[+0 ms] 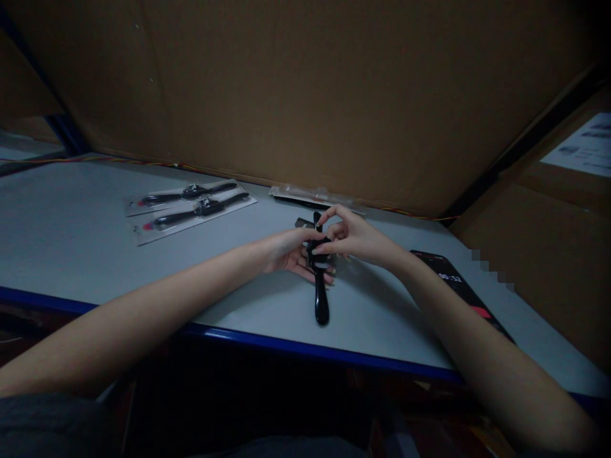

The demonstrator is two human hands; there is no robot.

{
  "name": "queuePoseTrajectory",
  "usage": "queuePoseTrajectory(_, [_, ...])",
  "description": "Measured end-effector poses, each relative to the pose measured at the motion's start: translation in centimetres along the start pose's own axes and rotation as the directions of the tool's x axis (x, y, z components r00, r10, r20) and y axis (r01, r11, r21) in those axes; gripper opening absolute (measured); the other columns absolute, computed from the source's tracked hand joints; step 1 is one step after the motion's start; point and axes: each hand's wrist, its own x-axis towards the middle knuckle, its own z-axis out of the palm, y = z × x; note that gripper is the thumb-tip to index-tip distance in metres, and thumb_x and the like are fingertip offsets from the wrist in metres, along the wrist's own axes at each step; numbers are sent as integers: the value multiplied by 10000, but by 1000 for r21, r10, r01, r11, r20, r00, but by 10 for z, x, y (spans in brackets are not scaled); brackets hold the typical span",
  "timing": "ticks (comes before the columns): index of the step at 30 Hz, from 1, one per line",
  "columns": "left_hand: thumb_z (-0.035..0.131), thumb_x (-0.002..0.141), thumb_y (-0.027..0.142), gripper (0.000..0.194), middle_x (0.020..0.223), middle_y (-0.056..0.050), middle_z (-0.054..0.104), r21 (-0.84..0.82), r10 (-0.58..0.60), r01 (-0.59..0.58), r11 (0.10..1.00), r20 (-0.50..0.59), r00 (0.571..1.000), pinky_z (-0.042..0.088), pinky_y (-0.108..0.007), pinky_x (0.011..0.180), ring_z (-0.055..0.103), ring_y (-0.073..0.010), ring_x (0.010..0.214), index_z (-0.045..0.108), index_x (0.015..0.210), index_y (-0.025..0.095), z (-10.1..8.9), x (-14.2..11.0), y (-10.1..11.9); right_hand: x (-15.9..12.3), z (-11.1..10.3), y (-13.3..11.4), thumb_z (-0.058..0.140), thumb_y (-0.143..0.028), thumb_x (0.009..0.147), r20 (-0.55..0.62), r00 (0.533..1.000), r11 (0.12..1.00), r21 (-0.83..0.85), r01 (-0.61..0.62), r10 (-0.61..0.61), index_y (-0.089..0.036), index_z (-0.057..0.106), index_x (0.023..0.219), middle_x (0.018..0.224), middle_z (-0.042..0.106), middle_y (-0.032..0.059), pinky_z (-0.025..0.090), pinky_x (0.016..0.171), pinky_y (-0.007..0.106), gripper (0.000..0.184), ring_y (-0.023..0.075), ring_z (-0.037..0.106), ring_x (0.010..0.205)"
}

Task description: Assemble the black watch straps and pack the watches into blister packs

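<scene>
Near the centre of the frame, just above the blue front edge of the desk [86, 235], a black two-handled tool [319, 280] is held nearly upright in the view, one handle pointed toward the bottom of the frame and the other toward the top. Its middle is supported by the left hand [296, 256], whose thumb is laid over the top while the other fingers are spread out beneath. By the right hand [353, 238] the same middle part is worked from the right: the index finger is bent near the upper handle, the thumb is set lower on the body, and whether something small is pinched between them cannot be told. A small dark flat piece [303, 222] is seen just left of the upper handle; whether it is joined to the tool is unclear. The tool would be judged stiff and moderately light, with most weight at its middle; the glossy handles may prove slippery, and any sharp edge should be avoided. A hold is best taken on the handles or the sides of the body. At the left, two packaged tools [203, 210] are laid side by side, and at the right a phone [446, 280] is placed beside the right forearm.
</scene>
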Motion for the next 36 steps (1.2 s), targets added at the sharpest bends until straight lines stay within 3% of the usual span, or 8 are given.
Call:
queuePoseTrajectory(8, [600, 775, 289, 275, 819, -120, 718, 106, 28, -34, 994, 59, 998, 485, -457, 846, 704, -237, 743, 578, 961, 89, 2, -6, -2, -7, -6, -1, 799, -338, 593, 187, 982, 998, -66, -10, 22, -220, 382, 1088, 581, 452, -115, 361, 488, 219, 657, 89, 480, 521])
queuePoseTrajectory(14, [648, 762, 244, 268, 853, -139, 714, 111, 114, -120, 987, 60, 992, 512, -436, 760, 707, -242, 733, 543, 970, 112, 3, -10, -1, -5, -4, -5, 790, -387, 610, 72, 989, 973, -180, 144, -132, -219, 423, 1102, 591, 415, -102, 302, 476, 225, 636, 90, 433, 527])
queuePoseTrajectory(17, [617, 786, 195, 200, 837, -158, 709, 85, 128, -125, 989, -31, 991, 520, -416, 755, 705, -232, 711, 538, 938, 94, -3, -8, 1, -2, -19, 2, 698, -452, 710, -95, 979, 970, -183, 158, -177, -214, 470, 1056, 591, 439, -84, 316, 486, 229, 478, 92, 443, 517])
queuePoseTrajectory(20, [553, 835, 166, 155, 822, -170, 704, 65, 107, -97, 993, -176, 979, 524, -402, 761, 703, -225, 688, 532, 951, 65, -10, -5, 5, 4, -40, 23, 566, -486, 807, -336, 933, 935, -355, 1, -129, -205, 531, 968, 608, 520, -35, 356, 516, 249, 326, 122, 510, 548])
queuePoseTrajectory(23, [535, 855, 157, 218, 811, -164, 702, 68, 143, -129, 989, -289, 947, 529, -378, 736, 701, -220, 672, 516, 1036, 38, -18, -3, 8, 8, -59, 53, 590, -367, 783, -451, 889, 696, -662, -278, -74, -204, 608, 843, 720, 610, 34, 390, 602, 288, 175, 176, 570, 671])
queuePoseTrajectory(26, [544, 859, 167, 301, 797, -162, 702, 73, 190, -176, 982, -341, 920, 530, -368, 710, 698, -220, 665, 496, 1116, 15, -25, -1, 9, 10, -70, 76, 609, -327, 758, -469, 883, 535, -741, -406, 20, -200, 639, 828, 852, 648, 84, 413, 664, 312, 149, 226, 600, 796])
queuePoseTrajectory(31, [554, 862, 178, 376, 794, -178, 699, 50, 198, -193, 980, -350, 915, 527, -382, 706, 695, -226, 647, 480, 1175, -16, -26, 0, 8, 10, -78, 91, 511, -297, 830, -576, 817, 509, -703, -497, 2, -181, 611, 1075, 998, 652, 143, 431, 714, 342, 290, 272, 610, 916])
queuePoseTrajectory(36, [547, 870, 184, 404, 800, -175, 701, 62, 200, -190, 980, -329, 923, 522, -403, 728, 695, -226, 645, 461, 1215, -8, -23, -1, 7, 10, -83, 97, 552, -285, 813, -568, 822, 491, -710, -504, 23, -184, 650, 1064, 1018, 654, 147, 430, 737, 346, 288, 277, 616, 932])
